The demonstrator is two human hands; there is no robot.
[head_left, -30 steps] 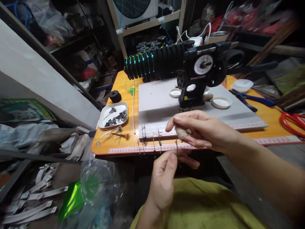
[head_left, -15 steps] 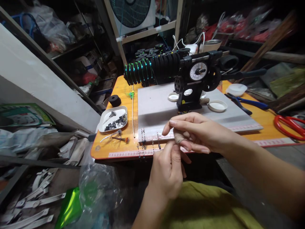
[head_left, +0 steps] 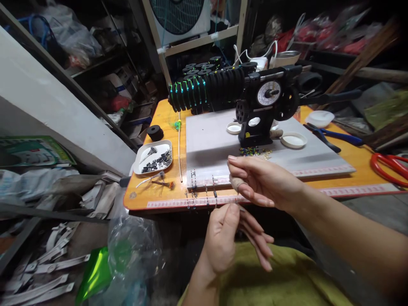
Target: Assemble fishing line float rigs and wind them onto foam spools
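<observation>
In front of the table edge my left hand [head_left: 225,236] is closed in a pinch, thumb pressed on the index finger, with its other fingers stretched out to the right. Whatever is in the pinch is too fine to make out. Just above and to the right, my right hand [head_left: 259,180] has curled fingers and a beige wrap [head_left: 236,182] around one of them; any thing it holds is too thin to see. Several small dark-and-light strands [head_left: 215,193] hang at the front edge of the grey board [head_left: 210,140]. Tiny coloured beads [head_left: 250,151] lie beyond my right hand.
A black device with a dial [head_left: 268,93] and a row of black spools [head_left: 204,91] stands on the board. To the left are a white tray of small black parts [head_left: 154,157] and a black spool [head_left: 155,132]. Pliers [head_left: 338,137] and red-handled scissors [head_left: 389,168] lie right.
My hands have drawn apart: the left has dropped slightly and spread its outer fingers. The right has shifted a little to the right, uncovering the coloured beads. The view has moved slightly.
</observation>
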